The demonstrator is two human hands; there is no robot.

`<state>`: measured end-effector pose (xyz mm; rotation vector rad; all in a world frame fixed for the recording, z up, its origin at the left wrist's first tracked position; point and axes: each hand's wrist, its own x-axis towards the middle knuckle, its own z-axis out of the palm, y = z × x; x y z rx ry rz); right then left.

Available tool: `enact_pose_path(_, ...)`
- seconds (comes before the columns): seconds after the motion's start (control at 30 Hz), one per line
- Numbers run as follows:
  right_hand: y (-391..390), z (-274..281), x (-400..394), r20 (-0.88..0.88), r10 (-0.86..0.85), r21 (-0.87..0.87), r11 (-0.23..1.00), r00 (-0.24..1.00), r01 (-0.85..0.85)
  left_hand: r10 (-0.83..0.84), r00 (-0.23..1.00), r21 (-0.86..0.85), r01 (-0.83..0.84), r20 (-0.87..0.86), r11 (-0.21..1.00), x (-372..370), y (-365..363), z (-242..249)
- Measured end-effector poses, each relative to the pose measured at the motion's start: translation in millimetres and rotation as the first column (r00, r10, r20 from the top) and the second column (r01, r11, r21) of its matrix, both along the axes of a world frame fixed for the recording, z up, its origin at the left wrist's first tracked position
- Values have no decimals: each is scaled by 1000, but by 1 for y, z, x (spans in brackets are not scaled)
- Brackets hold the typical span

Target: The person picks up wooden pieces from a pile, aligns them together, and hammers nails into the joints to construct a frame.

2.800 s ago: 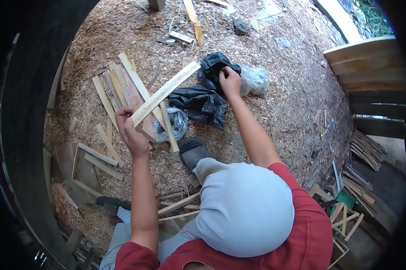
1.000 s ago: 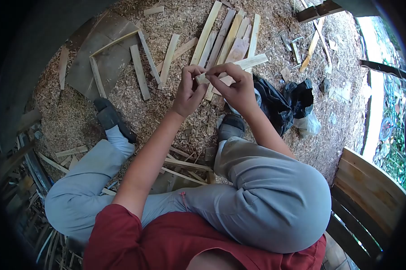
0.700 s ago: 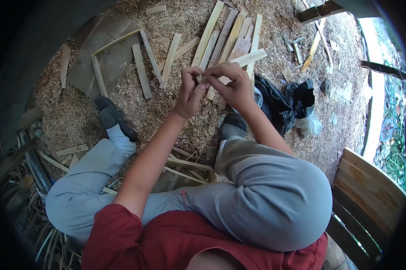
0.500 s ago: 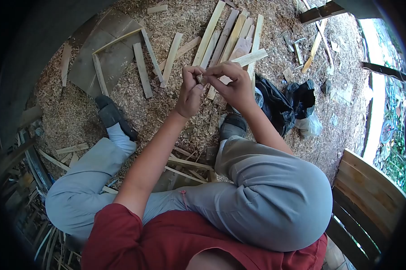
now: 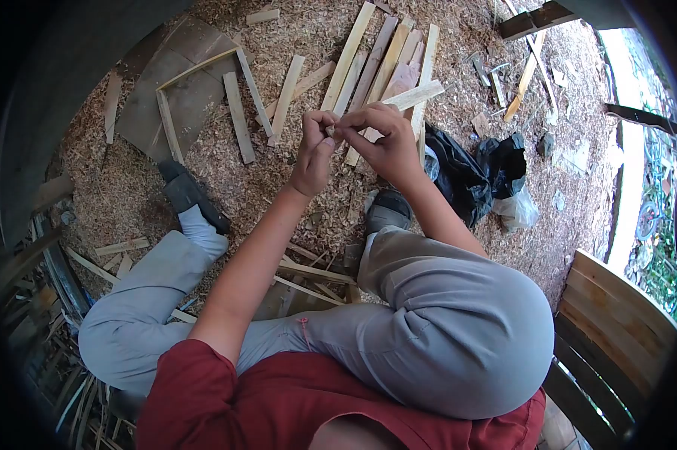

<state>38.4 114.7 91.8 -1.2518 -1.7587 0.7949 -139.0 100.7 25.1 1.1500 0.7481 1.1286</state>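
My left hand (image 5: 316, 154) and my right hand (image 5: 387, 142) meet above the shavings, fingers closed in a pinch. Between their fingertips shows the small pale end of a wooden strip (image 5: 417, 95). Its longer part comes out beyond my right hand, in line with that end; the middle is hidden behind the right fingers. Whether something tiny is also pinched at the end, I cannot make out. Just past my hands, several wooden slats (image 5: 349, 56) lie side by side on the ground.
A three-sided wooden frame (image 5: 196, 71) lies on a grey board (image 5: 139, 112) at the left. Black plastic bags (image 5: 466, 176) sit right of my hands, near a hammer (image 5: 497, 82). My shoes (image 5: 389, 211) rest on the shavings. A slatted wooden panel (image 5: 616, 319) stands at lower right.
Both hands have shifted very slightly left, and the wooden strip with them. The fingertips stay together at its end.
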Motion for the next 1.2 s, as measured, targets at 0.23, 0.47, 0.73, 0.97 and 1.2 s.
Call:
enact_pose_path(0.23, -1, -6, -1, -41, -17, 20, 1000, 999, 18, 12, 1000, -23, -12, -9, 1000, 1, -1, 4)
enact_pose_path(0.47, -2, -4, -1, -43, -26, 28, 999, 999, 27, 2, 999, 19, -1, -32, 1000, -1, 0, 2)
enact_pose_path(0.73, -4, -7, 5, -7, -20, 55, 998, 1000, 21, 15, 1000, 8, -15, 0, 1000, 7, -2, 2)
enact_pose_path(0.97, -3, -6, 10, 37, 34, 66, 997, 999, -37, -14, 999, 8, 14, 32, 1000, 4, -3, -6)
enact_pose_path(1.2, -3, -13, 6, -34, -10, 137, 990, 999, 15, 22, 996, 67, -16, -91, 998, 6, -3, -5)
